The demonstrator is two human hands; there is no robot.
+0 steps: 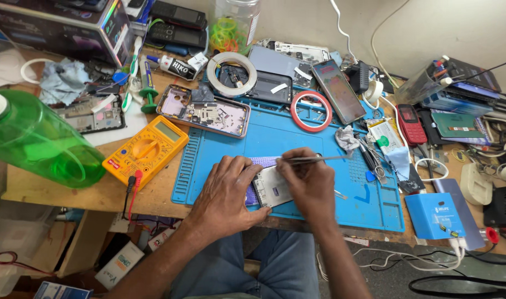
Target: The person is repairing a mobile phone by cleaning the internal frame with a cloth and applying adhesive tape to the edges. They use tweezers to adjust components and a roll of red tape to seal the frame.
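Pinching tweezers (314,159) w/ right hand (311,185) fingers closed tight; left hand (228,194) fingers grip phone frame (272,187) on blue mat (297,133).

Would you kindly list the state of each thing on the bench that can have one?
Phone frame: opened, held flat on mat by left hand.
Tweezers: pinched in right hand.
Second phone: back off, insides showing.
Smartphone: screen lit.
Multimeter: leads plugged in.

Both hands (264,185) curled close together, fingers pinched.
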